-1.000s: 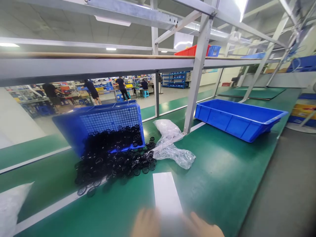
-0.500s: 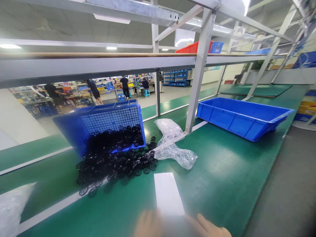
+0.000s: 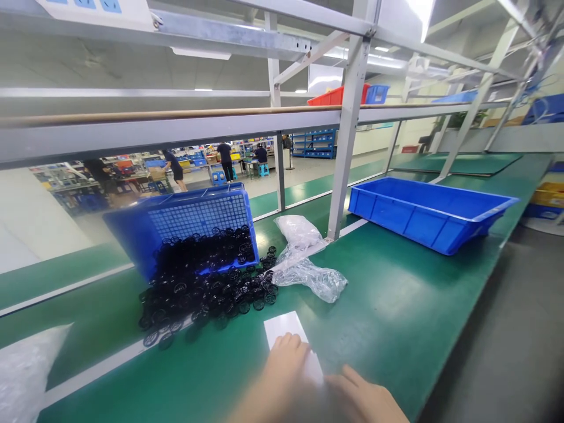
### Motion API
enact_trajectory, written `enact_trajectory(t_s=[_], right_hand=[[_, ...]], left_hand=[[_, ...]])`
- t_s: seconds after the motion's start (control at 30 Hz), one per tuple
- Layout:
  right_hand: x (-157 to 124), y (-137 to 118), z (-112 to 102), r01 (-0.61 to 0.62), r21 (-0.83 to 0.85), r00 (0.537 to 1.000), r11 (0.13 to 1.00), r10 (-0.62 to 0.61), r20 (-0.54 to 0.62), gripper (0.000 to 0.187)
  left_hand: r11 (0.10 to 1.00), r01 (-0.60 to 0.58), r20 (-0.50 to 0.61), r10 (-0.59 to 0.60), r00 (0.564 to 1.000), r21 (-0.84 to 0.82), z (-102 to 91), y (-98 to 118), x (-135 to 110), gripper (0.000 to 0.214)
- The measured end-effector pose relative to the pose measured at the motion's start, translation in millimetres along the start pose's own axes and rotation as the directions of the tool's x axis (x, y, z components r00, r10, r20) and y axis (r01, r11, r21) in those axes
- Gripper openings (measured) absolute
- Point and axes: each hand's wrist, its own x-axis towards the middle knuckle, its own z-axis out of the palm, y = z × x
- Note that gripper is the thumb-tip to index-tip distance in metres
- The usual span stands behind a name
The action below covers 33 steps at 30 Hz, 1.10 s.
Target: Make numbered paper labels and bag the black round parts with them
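A flat white sheet [image 3: 284, 323], which looks like paper or card, lies on the green tabletop in front of me. My left hand [image 3: 286, 361] is over it, fingers bent and close together at its right edge; its palm side is hidden and the forearm is blurred. My right hand [image 3: 368, 396] is beside the sheet's near right corner, fingers stretched toward it, with nothing visible in them. Beyond the sheet, many small black wheel-like rings [image 3: 211, 288] spill from a tipped blue crate [image 3: 207, 208].
A clear plastic bag [image 3: 312, 279] lies right of the rings, against a white frame post [image 3: 346, 141]. A large blue bin [image 3: 409, 220] stands at the right. Another plastic bag [image 3: 26, 370] is at the lower left. A shelf beam [image 3: 176, 132] crosses above; several people are in the background.
My left hand has moved up from the near end of the white sheet onto its middle. The right hand stays near the lower right corner. The camera view has shifted slightly.
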Motion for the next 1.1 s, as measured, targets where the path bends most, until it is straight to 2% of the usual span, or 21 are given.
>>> enact_trajectory(t_s=[0.07,0.13,0.17,0.23,0.3,0.37,0.43,0.53,0.63,0.73,0.93,1.1], right_hand=[[8,-5,-21,-0.039,0.161,0.999,0.986,0.045,-0.030,0.031],[20,-11,-43,-0.047,0.279,0.994,0.959,0.074,-0.085,0.028],[26,-15,-55,-0.043,0.311,0.990,0.949,0.083,-0.117,0.029],[39,-26,-77,-0.009,0.368,0.988,0.930,0.066,-0.141,0.033],[50,-39,-95,0.048,0.441,0.993,0.896,0.006,-0.119,0.032],[59,-53,-110,0.072,0.514,0.997,0.855,-0.042,-0.070,0.028],[64,-66,-122,0.038,0.534,0.999,0.845,-0.042,-0.005,0.031],[67,-81,-133,-0.018,0.497,0.996,0.867,-0.029,0.086,0.034],[68,-90,-138,-0.031,0.485,0.984,0.874,-0.057,0.166,0.031],[67,-95,-141,-0.043,0.437,0.973,0.899,-0.061,0.221,0.031],[62,-95,-141,-0.072,0.342,0.967,0.937,-0.018,0.253,0.027],[60,-91,-140,-0.030,0.267,0.973,0.963,-0.033,0.228,0.035]], left_hand=[[0.995,-0.005,-0.015,0.003,1.000,-0.103,-8.1,10,-1,0.015],[0.929,-0.030,-0.080,0.001,0.997,-0.369,-19.0,17,-7,0.006],[0.849,-0.059,-0.115,-0.002,0.993,-0.525,-25.4,20,-11,0.012],[0.630,-0.120,-0.159,-0.005,0.987,-0.767,-38.0,26,-18,0.028],[0.469,-0.155,-0.175,0.003,0.985,-0.869,-48.0,33,-25,0.042],[0.373,-0.179,-0.196,-0.007,0.981,-0.911,-54.5,38,-32,0.049],[0.326,-0.191,-0.210,-0.024,0.977,-0.926,-59.4,41,-38,0.051],[0.330,-0.153,-0.163,-0.003,0.987,-0.931,-67.8,41,-48,0.049],[0.411,-0.115,-0.103,0.052,0.993,-0.904,-76.2,39,-55,0.042],[0.492,-0.098,-0.087,0.045,0.995,-0.865,-79.5,39,-57,0.035],[0.577,-0.052,-0.092,-0.041,0.995,-0.815,-76.5,49,-59,0.024],[0.643,-0.022,-0.075,-0.054,0.996,-0.765,-73.7,51,-60,0.022]])
